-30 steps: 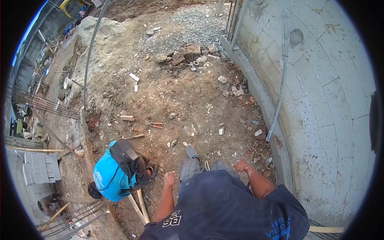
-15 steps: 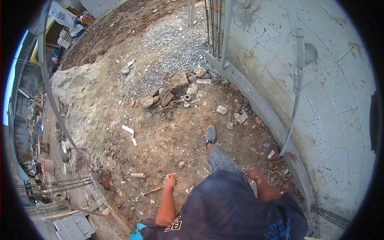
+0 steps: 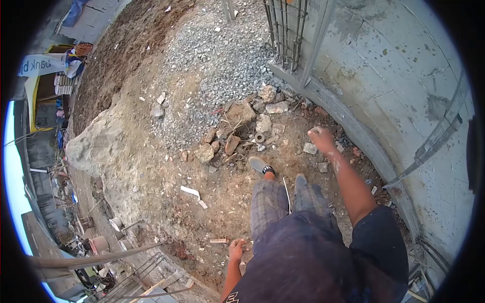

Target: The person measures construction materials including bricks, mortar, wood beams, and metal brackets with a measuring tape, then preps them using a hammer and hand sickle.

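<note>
Dark fabric of the person's shirt [image 3: 308, 262] filled the lower edge of the head view, with checked trousers [image 3: 288, 202] just beyond it. Left hand [image 3: 236, 249] hung low beside the hip, fingers loosely curled and holding nothing, above bare brown soil [image 3: 166, 202] near a small wooden offcut [image 3: 218, 241]. Right hand [image 3: 320, 138] was raised forward on an outstretched arm, smeared with pale dust, fingers bent inward; whether it held anything could not be told. It lay close to a pale stone fragment [image 3: 309, 148] and near the grey block wall [image 3: 404, 101]. One grey shoe [image 3: 258, 164] was planted ahead. Farther on lay a cluster of broken rubble [image 3: 242, 126], then a grey gravel heap [image 3: 217, 65], with a rebar cage [image 3: 285, 30] standing upright against the wall.
</note>
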Tool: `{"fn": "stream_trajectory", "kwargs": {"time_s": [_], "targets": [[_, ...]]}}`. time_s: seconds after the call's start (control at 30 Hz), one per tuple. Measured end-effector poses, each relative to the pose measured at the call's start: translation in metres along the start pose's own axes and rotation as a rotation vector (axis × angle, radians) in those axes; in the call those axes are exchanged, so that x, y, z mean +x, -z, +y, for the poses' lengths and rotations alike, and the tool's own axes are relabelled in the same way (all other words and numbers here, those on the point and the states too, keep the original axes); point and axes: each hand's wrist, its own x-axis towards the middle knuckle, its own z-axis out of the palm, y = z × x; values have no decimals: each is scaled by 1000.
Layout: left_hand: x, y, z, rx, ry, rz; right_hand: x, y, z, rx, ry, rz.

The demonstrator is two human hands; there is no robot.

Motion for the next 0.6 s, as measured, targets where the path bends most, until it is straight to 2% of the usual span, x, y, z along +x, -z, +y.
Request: {"fn": "stream_trajectory", "kwargs": {"time_s": [0.03, 0.07, 0.13, 0.17, 0.2, 0.23, 0.3, 0.37, 0.4, 0.43, 0.5, 0.57, 0.6], "targets": [[14, 12, 15, 108, 38, -25, 11, -17, -6, 20, 125, -2], [44, 28, 14, 199, -31, -58, 27, -29, -19, 42, 263, 13], [109, 58, 34, 202, -26, -67, 37, -52, -39, 11, 235, 29], [120, 74, 42, 190, 23, -52, 30, -68, -42, -30, 190, -3], [121, 82, 81, 353, -59, -5, 28, -76, -50, -70, 110, -42], [130, 95, 107, 358, -46, 3, 20, -83, -58, -107, 23, -85], [156, 111, 163, 72, -85, 146, 13, -94, -66, -146, -114, -93], [145, 97, 250, -25, -118, 162, 26, -116, -12, -184, -145, -1], [141, 87, 287, -130, -148, 172, 24, -109, -26, -156, -292, -55], [147, 81, 312, -133, -144, 165, 22, -99, -44, -129, -439, -108], [164, 69, 357, -137, -157, 78, 30, -93, -54, -209, -581, -107], [191, 58, 393, -121, -145, 49, 52, -92, -66, -387, -676, -153], [203, 52, 414, -106, -102, 15, 67, -95, -77, -359, -685, -140]]}}
